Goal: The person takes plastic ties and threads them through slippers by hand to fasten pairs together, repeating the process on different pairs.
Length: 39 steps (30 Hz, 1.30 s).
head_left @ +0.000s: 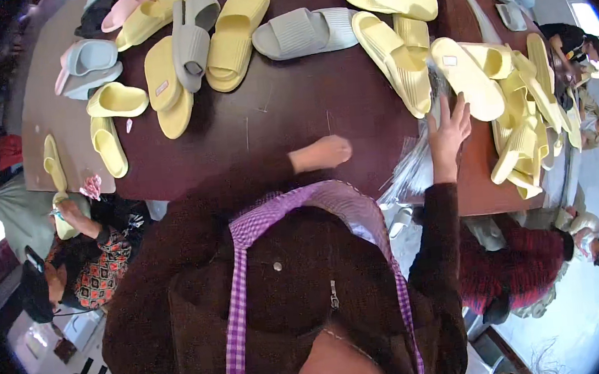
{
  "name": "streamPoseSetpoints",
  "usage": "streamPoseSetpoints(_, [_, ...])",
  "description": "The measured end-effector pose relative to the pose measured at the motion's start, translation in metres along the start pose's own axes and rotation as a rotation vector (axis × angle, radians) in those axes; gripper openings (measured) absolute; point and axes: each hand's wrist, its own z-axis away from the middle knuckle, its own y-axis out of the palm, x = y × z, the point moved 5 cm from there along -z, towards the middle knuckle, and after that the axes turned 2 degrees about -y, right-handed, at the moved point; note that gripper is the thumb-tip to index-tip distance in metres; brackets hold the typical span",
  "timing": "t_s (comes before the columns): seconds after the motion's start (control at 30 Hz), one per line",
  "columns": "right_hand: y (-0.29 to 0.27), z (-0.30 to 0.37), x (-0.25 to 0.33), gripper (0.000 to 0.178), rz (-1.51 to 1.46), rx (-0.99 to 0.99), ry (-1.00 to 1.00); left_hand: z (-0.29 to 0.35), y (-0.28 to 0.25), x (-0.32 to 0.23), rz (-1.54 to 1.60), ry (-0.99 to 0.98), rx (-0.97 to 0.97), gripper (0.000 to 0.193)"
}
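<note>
My left hand (323, 153) rests over the dark red table with its fingers curled in, and nothing shows in it. Fingers spread apart, my right hand (449, 131) is raised over a strip of clear plastic (416, 171). Its fingertips come close to the lower edge of a pale yellow slipper (467, 78) lying sole up; whether they touch I cannot tell. Left of that hand, a yellow slipper (399, 64) lies with its ribbed strap showing. Beyond my left hand are a grey pair (300, 36) and a yellow slide (237, 39).
A heap of yellow slippers (522, 125) covers the table's right part. More yellow, grey and pink slippers line the far side and left. At the left a co-worker's hand (78, 219) holds a yellow slipper (65, 225). Another person in a red-and-black top (509, 265) is close at my right.
</note>
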Motion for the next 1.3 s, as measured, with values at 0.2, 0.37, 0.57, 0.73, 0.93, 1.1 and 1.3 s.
streamPoseSetpoints(0.2, [0.104,-0.016,-0.116,0.063,0.194,0.298,0.325,0.124,-0.077,-0.026,0.441,-0.941,-0.183,0.025])
streamPoseSetpoints(0.37, [0.154,-0.043,-0.185,0.057,0.186,0.463,0.502,0.199,-0.120,-0.039,0.404,-1.068,-0.720,0.026])
streamPoseSetpoints(0.57, [0.207,-0.035,-0.258,0.051,0.113,0.522,0.261,0.231,-0.188,-0.040,0.317,-0.966,-1.419,0.025])
streamPoseSetpoints(0.73, [0.105,-0.048,-0.186,0.038,-0.327,-0.281,0.447,0.254,-0.211,-0.029,0.680,-0.736,-1.588,0.021])
streamPoseSetpoints(0.93, [0.045,-0.016,-0.007,0.031,-0.767,-0.217,0.289,0.252,-0.244,-0.004,1.390,-0.212,-1.560,0.025])
streamPoseSetpoints(1.1, [0.002,-0.005,0.168,0.033,-1.276,0.047,0.092,0.246,-0.260,-0.057,0.764,-0.382,-1.560,0.020])
streamPoseSetpoints(1.3, [-0.081,-0.016,0.279,0.037,-1.736,0.507,0.023,0.227,-0.219,-0.162,-0.808,-0.535,-1.213,0.018])
